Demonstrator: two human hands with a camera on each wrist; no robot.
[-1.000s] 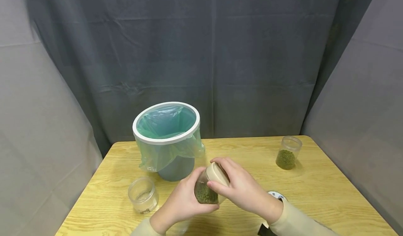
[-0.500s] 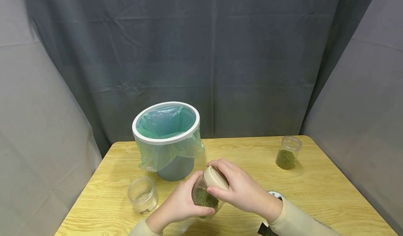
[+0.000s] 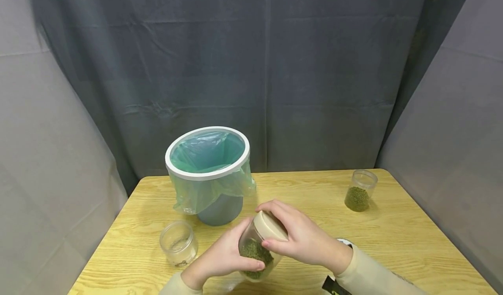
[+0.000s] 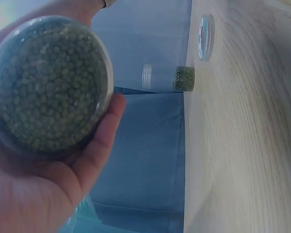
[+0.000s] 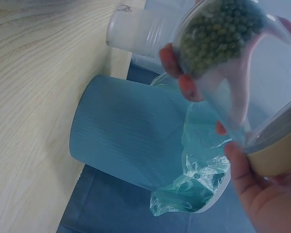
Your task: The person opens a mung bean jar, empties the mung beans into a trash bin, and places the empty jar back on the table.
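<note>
Okay, head view: bean jar (image 3: 257, 255) is sitting in the air over the near part of the table (image 3: 314, 190), between both hands. Left hand (image 3: 224, 258) is wrapping the wall, right hand (image 3: 304, 238) is pinching the lid (image 3: 270, 226) by its edge. Change over the last second: jar is coming up out of a heavy tilt; base is swinging down, lid end is still leaning right. Beans (image 3: 255, 249) are pooling low, away from the lid. Bin (image 3: 220, 209), beanless clear jar (image 3: 178, 244) and second bean jar (image 3: 358, 196) are staying put.

Left wrist view: base is facing the camera, beans filling it. Left fingers are curling round the side, clear of the wood. A printed disc (image 4: 206, 38) is lying on the table, well apart.

Right wrist view: left fingertips are pressing the wall; right thumb is bearing on the lid's edge, lid is sitting over the mouth. Can't tell if it's threaded.

My read: the steadier lean is favouring work on the lid with less spill risk; whether it's tightening or loosening, can't tell.
</note>
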